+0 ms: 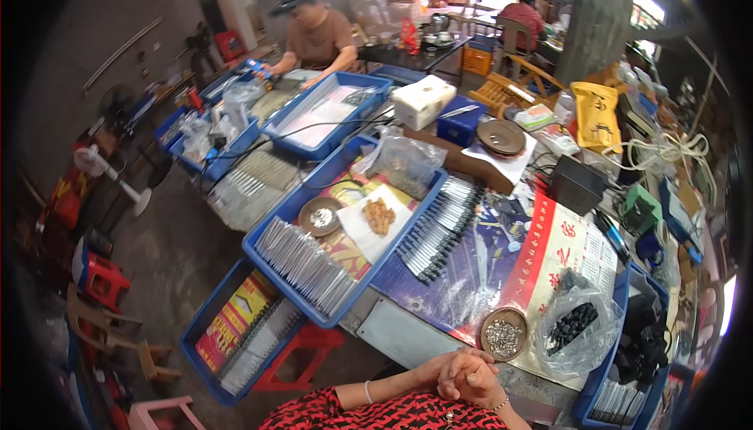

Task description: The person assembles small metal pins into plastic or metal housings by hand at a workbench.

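Observation:
At the near table edge, my two hands rest together in front of my body. My left hand [439, 364] lies underneath, its visible fingertips stretched out past the other hand. My right hand [469, 379] is folded over it with bent fingers, and no object shows in either. Just beyond them stands a round brown dish [503, 334] of small shiny metal parts. To its right sits a clear plastic bag [576, 328] of small black parts. A slanting row of silver, black-ended pen-like tubes [439, 230] lies on the table farther away.
A blue tray [345, 308] with silver tubes overhangs the table's left edge, above another blue tray [205, 379] and a red stool [298, 359]. A blue bin [582, 410] stands at right. Across the table, a person in a cap [318, 30] handles a blue tool.

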The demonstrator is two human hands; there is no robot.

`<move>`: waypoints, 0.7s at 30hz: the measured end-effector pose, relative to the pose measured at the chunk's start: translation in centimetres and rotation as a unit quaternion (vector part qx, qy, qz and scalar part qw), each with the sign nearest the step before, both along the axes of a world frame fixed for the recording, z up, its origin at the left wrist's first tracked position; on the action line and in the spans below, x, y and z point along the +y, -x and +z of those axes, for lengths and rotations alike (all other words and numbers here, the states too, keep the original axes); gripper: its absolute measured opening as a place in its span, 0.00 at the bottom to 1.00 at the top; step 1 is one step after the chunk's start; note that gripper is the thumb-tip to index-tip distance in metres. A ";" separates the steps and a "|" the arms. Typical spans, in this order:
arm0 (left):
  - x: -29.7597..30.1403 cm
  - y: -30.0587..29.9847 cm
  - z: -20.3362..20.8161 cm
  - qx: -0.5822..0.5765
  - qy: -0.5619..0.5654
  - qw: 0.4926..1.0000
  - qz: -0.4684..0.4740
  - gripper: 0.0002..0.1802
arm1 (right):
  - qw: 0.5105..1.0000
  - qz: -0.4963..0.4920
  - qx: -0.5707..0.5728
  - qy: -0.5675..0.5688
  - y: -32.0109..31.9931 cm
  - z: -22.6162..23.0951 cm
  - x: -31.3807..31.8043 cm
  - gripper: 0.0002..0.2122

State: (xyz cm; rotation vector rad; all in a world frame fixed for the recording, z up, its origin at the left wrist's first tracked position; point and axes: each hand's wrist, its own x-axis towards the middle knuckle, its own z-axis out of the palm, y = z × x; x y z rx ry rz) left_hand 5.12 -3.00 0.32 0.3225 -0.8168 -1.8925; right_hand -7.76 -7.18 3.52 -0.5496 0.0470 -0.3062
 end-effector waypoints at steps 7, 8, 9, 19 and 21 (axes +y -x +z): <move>0.9 0.1 -0.3 0.101 -0.133 0.986 0.004 0.29 | 1.000 0.021 0.012 0.003 -0.2 -0.1 -0.3 0.14; 0.9 0.4 -0.7 0.103 -0.149 0.983 -0.002 0.29 | 0.999 0.031 0.013 0.004 -0.1 0.0 -0.2 0.14; 0.8 0.5 -0.8 0.104 -0.165 0.981 -0.008 0.29 | 1.000 0.015 0.002 -0.006 0.1 0.2 0.0 0.14; 1.6 0.6 -1.3 0.058 -0.160 0.983 0.071 0.27 | 0.999 0.009 -0.037 -0.032 0.3 -0.5 0.2 0.14; 2.0 0.2 -1.9 0.059 -0.160 0.984 0.056 0.25 | 0.998 0.007 -0.043 -0.037 0.4 -0.5 0.3 0.13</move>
